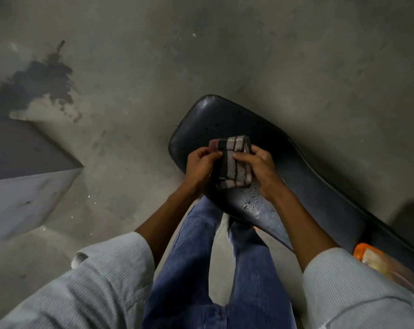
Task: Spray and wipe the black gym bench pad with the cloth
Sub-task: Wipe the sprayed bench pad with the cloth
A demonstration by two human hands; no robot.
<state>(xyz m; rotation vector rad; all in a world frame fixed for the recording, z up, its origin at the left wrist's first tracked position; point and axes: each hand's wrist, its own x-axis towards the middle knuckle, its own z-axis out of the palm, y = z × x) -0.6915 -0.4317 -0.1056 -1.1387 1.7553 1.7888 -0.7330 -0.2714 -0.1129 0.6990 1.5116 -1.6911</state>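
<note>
The black gym bench pad (225, 119) runs from the middle of the view down to the lower right, with wet droplets on its near part. A folded grey cloth with dark stripes (234, 162) is held just above the pad. My left hand (200, 165) pinches the cloth's left edge. My right hand (258, 169) grips its right side, thumb on top. An orange-capped bottle (367, 255) lies at the pad's lower right, partly hidden by my right sleeve.
The grey concrete floor (153, 67) carries a dark wet stain (40, 84) at the upper left. A grey slab-like block (23, 157) juts in from the left edge. My legs in blue jeans (201, 269) stand beside the pad's near edge.
</note>
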